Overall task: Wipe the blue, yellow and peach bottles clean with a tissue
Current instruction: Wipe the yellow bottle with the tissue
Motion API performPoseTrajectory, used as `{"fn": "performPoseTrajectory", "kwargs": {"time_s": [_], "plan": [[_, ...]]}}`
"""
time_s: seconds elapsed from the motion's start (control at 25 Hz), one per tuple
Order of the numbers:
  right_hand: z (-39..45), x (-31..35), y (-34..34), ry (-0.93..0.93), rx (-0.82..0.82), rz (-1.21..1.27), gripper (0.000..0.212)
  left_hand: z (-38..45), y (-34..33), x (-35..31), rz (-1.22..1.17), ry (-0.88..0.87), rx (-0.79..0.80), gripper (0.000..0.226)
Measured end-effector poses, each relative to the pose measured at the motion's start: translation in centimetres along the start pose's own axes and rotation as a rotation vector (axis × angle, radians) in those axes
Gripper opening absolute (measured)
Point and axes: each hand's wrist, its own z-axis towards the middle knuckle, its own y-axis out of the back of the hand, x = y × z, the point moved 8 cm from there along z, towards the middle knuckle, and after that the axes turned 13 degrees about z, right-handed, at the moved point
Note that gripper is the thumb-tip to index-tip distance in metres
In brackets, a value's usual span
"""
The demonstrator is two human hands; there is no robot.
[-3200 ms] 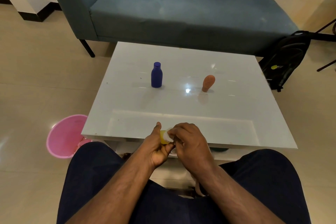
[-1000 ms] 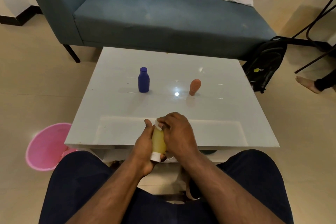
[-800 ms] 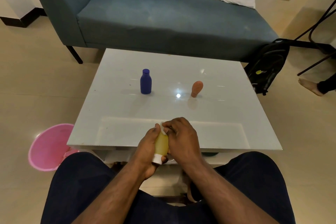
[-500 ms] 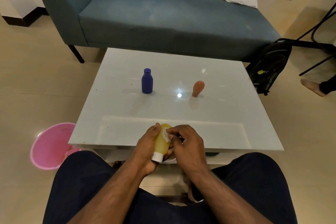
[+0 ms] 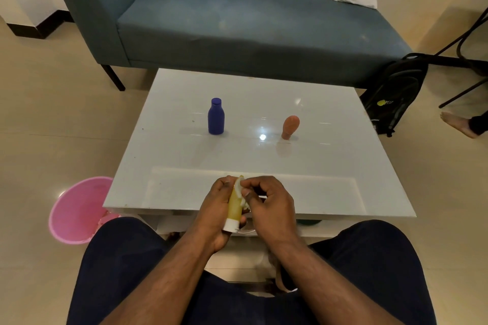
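1. Wiping the yellow bottle (image 5: 234, 204) w/ a white tissue (image 5: 239, 187), held over the near edge of the white table (image 5: 330, 166), above the person's lap.
2. Left hand (image 5: 215, 208) is wrapped round the bottle, white cap pointing toward the person, base away. Prob. held that way so the body's exposed for rubbing & the bottle can't spin.
3. Right hand (image 5: 269, 202) pinches the tissue betw. thumb & fingertips, pressed on the bottle's far end and right side; the pinch looks meant to give firm, local pressure.
4. Blue bottle (image 5: 216, 116) stands upright mid-table, left; peach bottle (image 5: 290, 126) stands cap-down to its right, well apart. Both are far from the hands, so out of the way while one is cleaned.
5. Can't tell from here whether blue or peach has been wiped yet.
6. Pink bin (image 5: 79, 210) sits on the floor near left, likely for used tissue.
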Motion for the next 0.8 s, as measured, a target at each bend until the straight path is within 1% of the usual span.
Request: {"fn": "performPoseTrajectory", "kwargs": {"time_s": [0.08,0.16,0.2,0.24,0.28,0.32,0.36,0.4,0.44,0.48,0.52,0.6,0.68,0.72,0.8], "plan": [[1.6,0.2,0.2,-0.007,-0.022,-0.064,0.014,-0.5,-0.4,0.3,0.044,0.026,0.036,0.036],[2.9,-0.1,0.7,-0.022,-0.061,-0.109,0.013,-0.6,-0.2,0.7,0.044,0.064,0.04,0.05],[3.0,0.1,1.3,0.008,-0.067,-0.15,0.014,-0.6,0.1,0.9,0.035,0.082,0.032,0.055],[3.1,-0.2,0.3,0.043,-0.035,-0.209,0.017,-0.5,0.2,1.0,0.019,0.101,0.028,0.06],[2.8,-0.9,-0.4,0.033,-0.01,-0.188,0.02,-0.6,0.1,1.0,-0.006,0.114,0.038,0.067],[1.7,-1.1,-2.6,0.073,0.061,-0.304,0.023,-0.6,0.0,1.0,-0.037,0.122,0.041,0.073],[-0.1,-0.6,-4.8,0.041,0.108,-0.278,0.028,-0.6,0.0,1.0,-0.078,0.123,0.04,0.078],[-1.3,-0.4,-6.0,0.112,0.164,-0.452,0.033,-0.5,0.3,1.2,-0.111,0.128,0.021,0.081],[-2.2,-0.1,-6.4,0.184,0.239,-0.502,0.038,-0.5,0.5,1.3,-0.13,0.134,0.001,0.083],[-2.1,0.3,-6.2,0.268,0.329,-0.513,0.039,-0.5,0.6,1.3,-0.134,0.137,-0.01,0.087],[-1.4,0.4,-4.8,0.331,0.335,-0.47,0.039,-0.6,0.5,1.1,-0.137,0.133,-0.004,0.088],[0.8,0.5,-1.5,0.288,0.205,-0.476,0.032,-0.6,0.4,0.9,-0.128,0.131,0.01,0.087],[2.5,-0.1,-0.5,0.188,0.09,-0.452,0.027,-0.7,0.4,1.0,-0.116,0.145,0.005,0.082],[2.2,0.0,-1.4,0.155,0.126,-0.465,0.027,-0.6,0.5,0.9,-0.122,0.141,0.005,0.082],[-0.4,0.8,-3.8,0.242,0.246,-0.536,0.03,-0.3,0.7,1.0,-0.14,0.131,0.006,0.082]]}}
